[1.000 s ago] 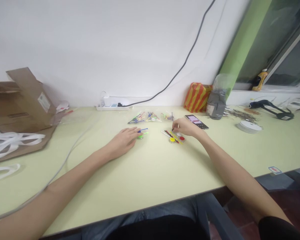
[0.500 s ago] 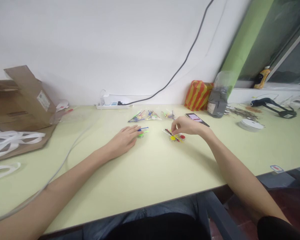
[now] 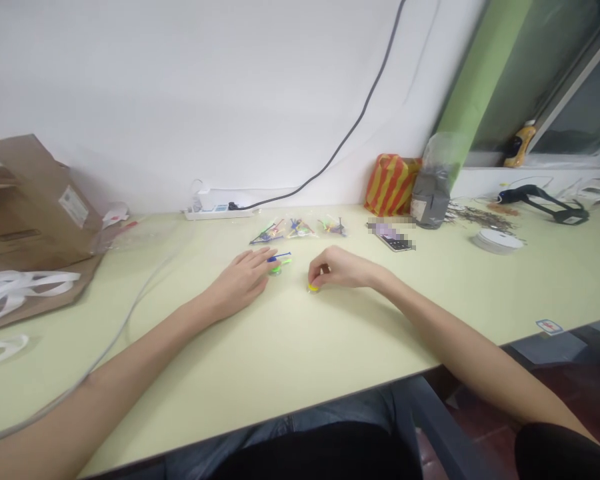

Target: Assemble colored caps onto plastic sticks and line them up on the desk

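Observation:
My left hand point(image 3: 241, 280) lies flat on the pale green table point(image 3: 300, 347), fingers stretched out, fingertips touching a small green and blue plastic piece point(image 3: 278, 263). My right hand point(image 3: 337, 268) is curled over the table just to the right of it, fingers pinched on a small yellow disc point(image 3: 313, 287) that rests on the surface. Other small pieces it may cover are hidden. Behind both hands lie three clear packets of coloured sticks point(image 3: 297, 230).
A phone point(image 3: 391, 237) lies right of the packets. A striped bag point(image 3: 390, 184) and a grey pouch point(image 3: 431, 197) stand by the wall. A power strip point(image 3: 219, 212), a cardboard box point(image 3: 27, 200), white straps point(image 3: 20, 285) and a grey cable point(image 3: 130, 313) are at left.
My right hand has drawn leftward and nearer, bringing the yellow disc from beside the phone to a spot close to my left hand. The left hand has stayed put.

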Demonstrator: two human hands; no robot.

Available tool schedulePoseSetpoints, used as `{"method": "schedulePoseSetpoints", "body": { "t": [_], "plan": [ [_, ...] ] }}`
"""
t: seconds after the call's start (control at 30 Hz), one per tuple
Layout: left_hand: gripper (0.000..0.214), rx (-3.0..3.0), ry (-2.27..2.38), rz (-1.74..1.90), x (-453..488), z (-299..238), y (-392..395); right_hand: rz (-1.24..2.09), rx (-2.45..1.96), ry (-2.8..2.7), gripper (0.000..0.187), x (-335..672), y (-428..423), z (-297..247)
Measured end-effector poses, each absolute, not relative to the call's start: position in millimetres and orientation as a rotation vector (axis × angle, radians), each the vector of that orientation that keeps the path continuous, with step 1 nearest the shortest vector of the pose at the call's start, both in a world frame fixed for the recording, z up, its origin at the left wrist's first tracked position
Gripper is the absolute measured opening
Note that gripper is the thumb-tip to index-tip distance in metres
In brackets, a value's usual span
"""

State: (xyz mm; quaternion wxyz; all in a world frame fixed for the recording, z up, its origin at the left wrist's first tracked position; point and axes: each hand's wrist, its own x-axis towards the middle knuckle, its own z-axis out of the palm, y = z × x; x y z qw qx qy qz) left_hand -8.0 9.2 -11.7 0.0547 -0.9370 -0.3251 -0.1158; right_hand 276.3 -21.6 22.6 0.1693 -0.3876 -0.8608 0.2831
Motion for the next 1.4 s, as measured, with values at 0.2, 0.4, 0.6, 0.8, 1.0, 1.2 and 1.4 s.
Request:
{"method": "schedulePoseSetpoints", "body": {
  "t": [0.2, 0.4, 0.6, 0.8, 1.0, 1.2, 1.4],
  "plan": [
    [0.057, -2.847, -1.001, -0.484, 0, -6, -1, 0.76, -0.918, -2.372, 0.014, 251, -26, 12],
    [0.039, -2.907, -0.769, -0.578, 11, 3, -20, 0.318, -1.325, -2.333, 0.012, 306, -13, 38],
    [0.022, -2.957, -0.706, -0.628, 10, 2, -23, 0.45, -1.646, -2.453, 0.009, 343, 3, 36],
    [0.019, -2.985, -0.675, -0.645, 9, -2, -20, 0.501, -1.69, -2.507, 0.008, 336, 5, 27],
    [0.021, -2.981, -0.65, -0.601, 12, -5, -21, 0.303, -1.681, -2.458, 0.008, 334, 1, 34],
    [0.054, -2.897, -0.781, -0.766, 14, 2, -29, 0.222, -1.316, -2.229, 0.015, 303, -16, 39],
    [0.041, -2.804, -0.797, -0.841, 14, 7, -29, 1.102, -0.859, -1.971, 0.034, 246, -37, 15]
  ]
}}
